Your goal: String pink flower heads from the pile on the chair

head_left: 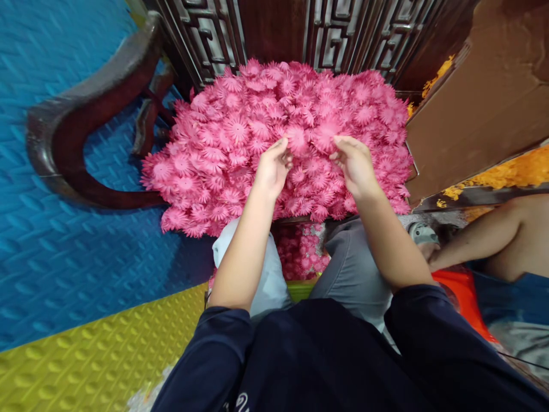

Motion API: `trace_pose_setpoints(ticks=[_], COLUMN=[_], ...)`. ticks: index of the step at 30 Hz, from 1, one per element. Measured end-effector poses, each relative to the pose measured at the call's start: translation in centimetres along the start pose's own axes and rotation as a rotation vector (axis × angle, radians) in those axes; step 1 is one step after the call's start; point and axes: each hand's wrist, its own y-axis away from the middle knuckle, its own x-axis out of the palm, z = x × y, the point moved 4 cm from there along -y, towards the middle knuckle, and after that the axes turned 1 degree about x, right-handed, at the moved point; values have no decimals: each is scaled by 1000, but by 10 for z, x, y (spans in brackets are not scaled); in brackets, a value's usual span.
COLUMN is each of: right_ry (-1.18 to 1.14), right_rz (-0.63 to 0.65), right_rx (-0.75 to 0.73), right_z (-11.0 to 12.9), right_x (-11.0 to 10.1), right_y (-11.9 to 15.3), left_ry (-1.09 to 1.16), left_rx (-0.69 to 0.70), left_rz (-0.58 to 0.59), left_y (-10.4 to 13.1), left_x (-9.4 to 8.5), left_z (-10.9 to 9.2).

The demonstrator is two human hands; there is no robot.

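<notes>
A wide heap of pink artificial flower heads [238, 131] with thin pointed petals spreads in front of me. My left hand [273, 166] is closed in a pinch, thumb and forefinger on the edge of a pink flower piece [297, 139]. Facing it, my right hand [355, 166] pinches the edge of another pink flower piece [326, 135], slightly blurred. Both hands are just above the heap, a short gap apart. Whether the two pieces touch each other cannot be made out.
A dark curved wooden armrest [55, 143] juts out at left. Behind the heap stands a carved wooden panel [274, 34]. Brown cardboard [476, 103] and orange flowers [506, 169] lie at right. Another person's arm [484, 234] is close by at right.
</notes>
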Motion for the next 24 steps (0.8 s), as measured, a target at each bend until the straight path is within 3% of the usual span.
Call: trace_pose_setpoints(ticks=[3, 6, 10, 16, 24], right_ry=[24, 75, 69, 41, 9], right_rz=[-103, -85, -105, 81, 65], right_rx=[-30, -109, -139, -140, -92], right_z=[-14, -15, 4, 24, 20], right_x=[-25, -31, -7, 40, 44], right_y=[-18, -24, -3, 28, 25], left_ry=[-4, -11, -55, -69, -23], left_rx=[12, 46, 102, 117, -26], left_rz=[-21, -4, -23, 32, 119], left_y=[-2, -2, 1, 7, 7], left_x=[-3, -1, 1, 11, 16], left_z=[-1, 1, 3, 3, 5])
